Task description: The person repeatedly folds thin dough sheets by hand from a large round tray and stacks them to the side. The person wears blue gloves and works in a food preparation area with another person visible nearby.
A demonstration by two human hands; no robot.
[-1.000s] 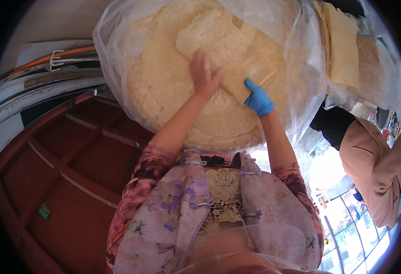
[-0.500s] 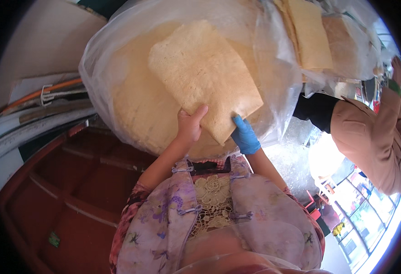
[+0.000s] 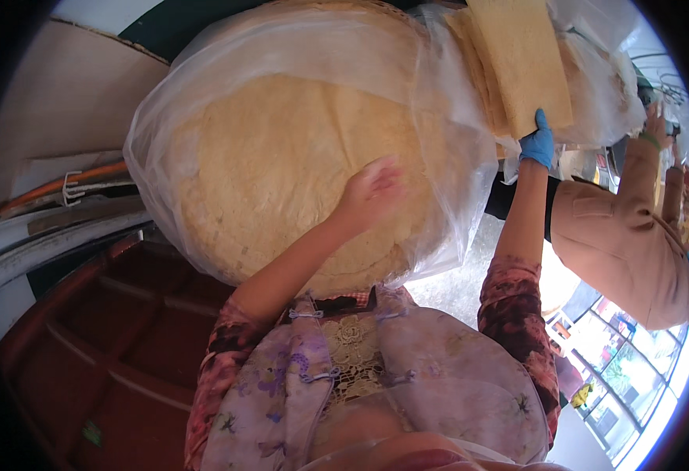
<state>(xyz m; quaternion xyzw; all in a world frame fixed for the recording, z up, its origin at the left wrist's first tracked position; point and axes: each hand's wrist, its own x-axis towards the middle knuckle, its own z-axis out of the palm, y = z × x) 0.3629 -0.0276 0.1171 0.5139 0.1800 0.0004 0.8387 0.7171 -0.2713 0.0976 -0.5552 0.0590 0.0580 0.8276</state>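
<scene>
Crinkled clear plastic sheet (image 3: 152, 169) wraps broad, round, wrinkled flatbreads (image 3: 274, 169). Upper right: folded flatbread (image 3: 523, 67), matte, oblong, over a layered pile (image 3: 472, 59); earlier, above the round ones. My blue-gloved right hand (image 3: 538, 146) grips its near edge; my bare left hand (image 3: 372, 192), blurred, empty, grip released.

Daylight glaring through window (image 3: 625, 375) at lower right, red-brown panels (image 3: 149, 339) dim; left hand (image 3: 374, 192) motion-blurred; edges bowing into black.

Dark red ribbed panel (image 3: 71, 385) lower left, green label (image 3: 91, 432) on it; orange strip (image 3: 102, 171) above; brown-coated person (image 3: 623, 255) right.
</scene>
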